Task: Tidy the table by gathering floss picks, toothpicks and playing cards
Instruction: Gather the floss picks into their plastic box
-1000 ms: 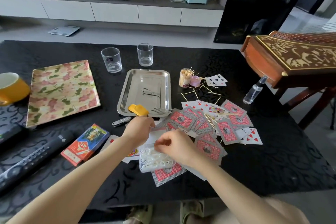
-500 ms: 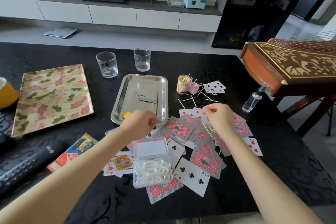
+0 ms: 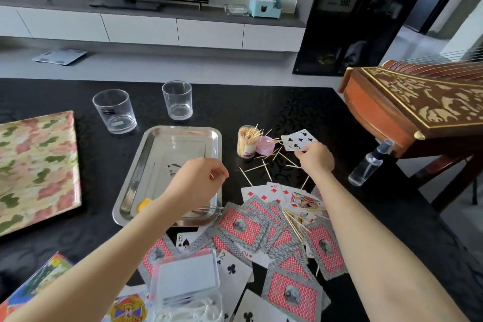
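Right hand (image 3: 315, 158) pinches far cards (image 3: 299, 139); left hand (image 3: 194, 183) perhaps holds a toothpick (image 3: 211, 174). Next: collect scattered cards.

Shiny metal tray (image 3: 136, 185), clear glass tumblers (image 3: 115, 111), glossy black table (image 3: 261, 107)

Both forearms bare to the frame's edge — no sleeves, watch, rings.

Playing cards (image 3: 277, 238) scattered mostly face-down; toothpicks (image 3: 264, 165) loose beside jar; floss picks (image 3: 183, 314) boxed.
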Demonstrator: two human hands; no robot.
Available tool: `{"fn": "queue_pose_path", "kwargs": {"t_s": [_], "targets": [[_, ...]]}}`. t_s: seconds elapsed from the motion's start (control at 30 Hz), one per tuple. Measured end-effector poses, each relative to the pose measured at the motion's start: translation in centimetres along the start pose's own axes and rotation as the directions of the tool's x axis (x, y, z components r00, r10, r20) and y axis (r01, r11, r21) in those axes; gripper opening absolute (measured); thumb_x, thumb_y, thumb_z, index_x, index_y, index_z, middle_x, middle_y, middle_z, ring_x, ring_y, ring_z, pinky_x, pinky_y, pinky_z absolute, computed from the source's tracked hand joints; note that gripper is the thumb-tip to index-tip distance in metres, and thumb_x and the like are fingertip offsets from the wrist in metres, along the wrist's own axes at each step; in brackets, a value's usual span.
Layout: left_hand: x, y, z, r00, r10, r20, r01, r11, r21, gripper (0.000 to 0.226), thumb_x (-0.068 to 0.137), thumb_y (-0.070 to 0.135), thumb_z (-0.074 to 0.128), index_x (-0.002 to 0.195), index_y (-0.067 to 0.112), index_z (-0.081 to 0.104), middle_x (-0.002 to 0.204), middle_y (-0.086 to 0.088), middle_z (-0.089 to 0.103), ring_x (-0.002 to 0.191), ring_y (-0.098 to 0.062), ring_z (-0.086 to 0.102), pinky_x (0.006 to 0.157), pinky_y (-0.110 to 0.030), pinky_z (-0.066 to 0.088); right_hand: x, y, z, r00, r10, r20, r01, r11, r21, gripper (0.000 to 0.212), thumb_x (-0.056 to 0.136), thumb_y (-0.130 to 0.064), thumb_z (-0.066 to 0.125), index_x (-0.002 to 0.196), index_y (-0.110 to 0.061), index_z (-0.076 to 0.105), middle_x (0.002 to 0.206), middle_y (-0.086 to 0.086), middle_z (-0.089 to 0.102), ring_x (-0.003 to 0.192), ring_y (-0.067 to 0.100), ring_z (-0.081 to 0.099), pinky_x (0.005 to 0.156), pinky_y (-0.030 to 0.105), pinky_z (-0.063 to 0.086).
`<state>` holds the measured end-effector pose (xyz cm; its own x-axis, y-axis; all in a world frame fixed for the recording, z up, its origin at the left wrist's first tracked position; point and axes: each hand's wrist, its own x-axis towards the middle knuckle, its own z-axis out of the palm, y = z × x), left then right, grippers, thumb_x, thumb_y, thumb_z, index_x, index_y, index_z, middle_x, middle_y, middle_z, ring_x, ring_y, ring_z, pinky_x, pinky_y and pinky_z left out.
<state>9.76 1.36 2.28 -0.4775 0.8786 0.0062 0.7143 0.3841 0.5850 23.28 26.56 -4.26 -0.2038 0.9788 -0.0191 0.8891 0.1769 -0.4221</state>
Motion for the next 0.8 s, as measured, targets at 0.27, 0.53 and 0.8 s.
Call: {"fn": "queue_pose_path", "kwargs": {"t_s": [0.27, 0.53, 0.8], "targets": [[0.2, -1.1, 0.1, 1.000, -0.025, -0.009, 0.024, 0.999, -0.026, 0.019, 0.092, 0.013, 0.053, 0.101, 0.015, 0.070, 0.097, 0.001, 0.068, 0.085, -0.011, 0.059, 0.074, -0.019, 0.046, -0.9, 0.4, -1.9, 0.982, -0.049, 0.185, 0.055, 0.998, -0.032, 0.019, 0.081, -0.023, 0.070, 0.095, -0.009, 0.068, 0.100, 0.007, 0.068, 0.096, 0.027, 0.064, 0.070, 0.027, 0.044], [-4.5, -2.1, -1.1, 0.998, -0.043, 0.046, 0.038, 0.994, 0.100, 0.020, 0.093, 0.015, 0.052, 0.106, 0.017, 0.068, 0.102, 0.004, 0.068, 0.081, -0.008, 0.058, 0.070, -0.013, 0.042, -10.9, 1.8, -7.8, 0.954, -0.264, 0.144, 0.211, 0.929, 0.306, 0.002, 0.079, -0.013, 0.071, 0.078, -0.014, 0.070, 0.071, -0.005, 0.067, 0.073, 0.013, 0.065, 0.063, 0.025, 0.050], [-10.6, -3.3, -2.3, 0.993, -0.112, 0.034, 0.106, 0.985, 0.136, 0.020, 0.091, 0.011, 0.050, 0.088, 0.010, 0.069, 0.088, -0.002, 0.069, 0.077, -0.021, 0.063, 0.070, -0.032, 0.052, -23.8, 1.0, -8.4, 0.703, -0.531, 0.473, 0.451, 0.847, 0.281, 0.010, 0.085, -0.024, 0.068, 0.093, -0.022, 0.073, 0.076, -0.019, 0.064, 0.064, -0.011, 0.057, 0.058, 0.007, 0.041]]}}
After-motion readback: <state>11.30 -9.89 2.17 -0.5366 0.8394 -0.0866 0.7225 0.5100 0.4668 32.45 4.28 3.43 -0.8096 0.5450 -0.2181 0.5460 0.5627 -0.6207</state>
